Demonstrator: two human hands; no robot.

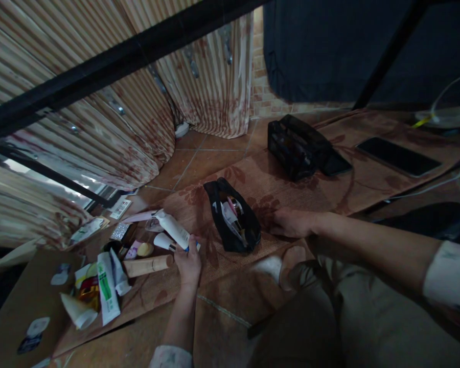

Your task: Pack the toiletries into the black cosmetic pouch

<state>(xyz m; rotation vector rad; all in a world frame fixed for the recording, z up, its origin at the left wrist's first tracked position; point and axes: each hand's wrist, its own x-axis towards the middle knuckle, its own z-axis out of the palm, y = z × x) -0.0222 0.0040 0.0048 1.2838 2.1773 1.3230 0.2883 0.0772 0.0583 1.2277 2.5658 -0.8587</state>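
Observation:
My left hand (187,263) is closed on the lower end of a white pump bottle (173,228), low over the brown patterned mat (191,204). Close by lie a white tube with a dark cap (163,241) and a long beige tube (149,265). To the right, an unzipped black pouch (236,240) stands on the mat with several cosmetics inside (232,212). Beyond the pouch, my right hand (293,222) rests on the mat with its fingers stretched out, holding nothing that I can see; its fingertips are in dim light.
More tubes and small containers lie at the left, among them a white-and-green tube (108,289), beside a cardboard box (42,306). A second black bag (293,148) and a phone (398,156) sit farther right. A dark metal bar (138,53) crosses before striped curtains (210,76).

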